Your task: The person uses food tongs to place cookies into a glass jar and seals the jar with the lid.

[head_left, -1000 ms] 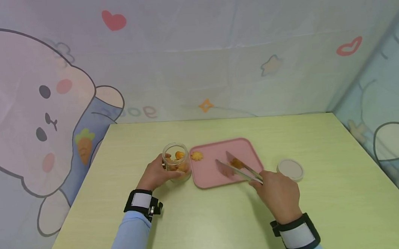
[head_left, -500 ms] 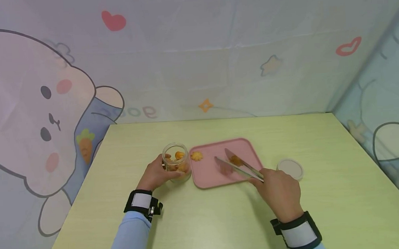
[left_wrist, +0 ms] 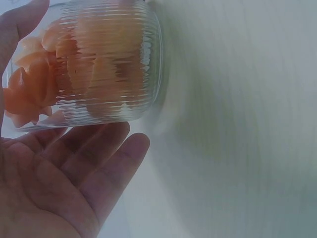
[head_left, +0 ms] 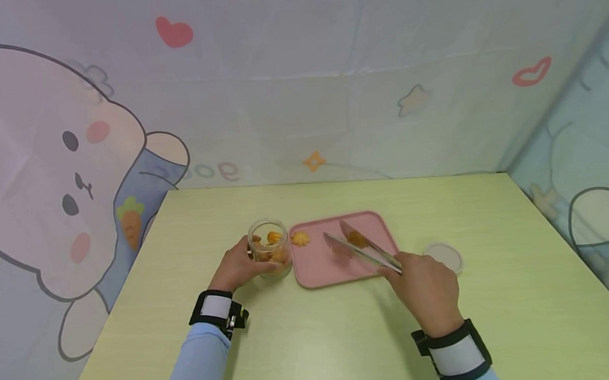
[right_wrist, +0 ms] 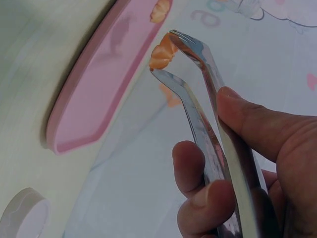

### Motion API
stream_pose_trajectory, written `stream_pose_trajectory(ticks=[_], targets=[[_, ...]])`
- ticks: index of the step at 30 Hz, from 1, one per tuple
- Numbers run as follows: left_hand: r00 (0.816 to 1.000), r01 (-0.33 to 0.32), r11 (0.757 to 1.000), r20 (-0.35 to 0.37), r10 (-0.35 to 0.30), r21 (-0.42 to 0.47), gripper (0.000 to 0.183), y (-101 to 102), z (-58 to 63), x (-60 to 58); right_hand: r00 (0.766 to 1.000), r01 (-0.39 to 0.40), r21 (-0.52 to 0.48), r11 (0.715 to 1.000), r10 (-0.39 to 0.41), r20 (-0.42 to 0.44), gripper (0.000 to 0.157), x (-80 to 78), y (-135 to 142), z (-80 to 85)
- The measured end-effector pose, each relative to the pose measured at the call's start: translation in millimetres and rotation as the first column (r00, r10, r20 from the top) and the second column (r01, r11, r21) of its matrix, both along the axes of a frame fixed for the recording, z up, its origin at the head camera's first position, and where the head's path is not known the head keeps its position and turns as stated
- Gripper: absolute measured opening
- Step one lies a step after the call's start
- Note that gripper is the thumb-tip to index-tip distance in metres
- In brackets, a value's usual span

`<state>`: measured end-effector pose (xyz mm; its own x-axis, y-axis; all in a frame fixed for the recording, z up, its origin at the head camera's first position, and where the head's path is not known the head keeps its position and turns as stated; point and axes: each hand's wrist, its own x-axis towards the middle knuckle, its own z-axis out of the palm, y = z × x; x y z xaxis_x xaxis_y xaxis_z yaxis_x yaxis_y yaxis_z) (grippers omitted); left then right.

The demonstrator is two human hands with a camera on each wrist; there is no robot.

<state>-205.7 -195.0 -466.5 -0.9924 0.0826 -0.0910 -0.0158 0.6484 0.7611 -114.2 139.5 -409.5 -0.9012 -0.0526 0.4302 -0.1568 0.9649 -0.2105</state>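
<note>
My left hand (head_left: 240, 266) holds a ribbed clear glass jar (left_wrist: 106, 59) upright on the table, thumb in front and fingers around its far side. Inside are several orange, fluted pieces (left_wrist: 34, 84) that look like small cookies. My right hand (head_left: 427, 290) grips metal tongs (right_wrist: 218, 106) above the pink tray (head_left: 309, 273). A golden-orange cookie-like piece (right_wrist: 162, 53) sits between the two tips in the right wrist view; the tong arms are spread. Another flower-shaped piece (head_left: 300, 238) lies at the tray's left end, beside the jar.
A round white lid (head_left: 444, 257) lies on the table right of the tray, partly behind my right hand. The pale wooden table (head_left: 312, 339) ends at a printed cloth backdrop (head_left: 299, 87), with more cloth along the right side.
The tongs and the piece between their tips have shifted slightly left and away over the tray. My left hand and the jar have stayed in place.
</note>
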Motion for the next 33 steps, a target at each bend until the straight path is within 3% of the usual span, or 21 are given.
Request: stream_pose_trajectory(ticks=[7,33], targets=[[1.000,-0.005,1.000,0.000,0.005,-0.004,0.083,1,1.2,0.9,1.000,-0.001,-0.018,1.000,0.002,0.023,0.036,-2.5,-4,7.3],[1.000,0.000,1.000,-0.005,0.000,-0.001,0.095,0,-3.4,-1.7,0.990,-0.106,0.012,0.994,0.107,-0.097,0.032,-12.5,-39,45.4]])
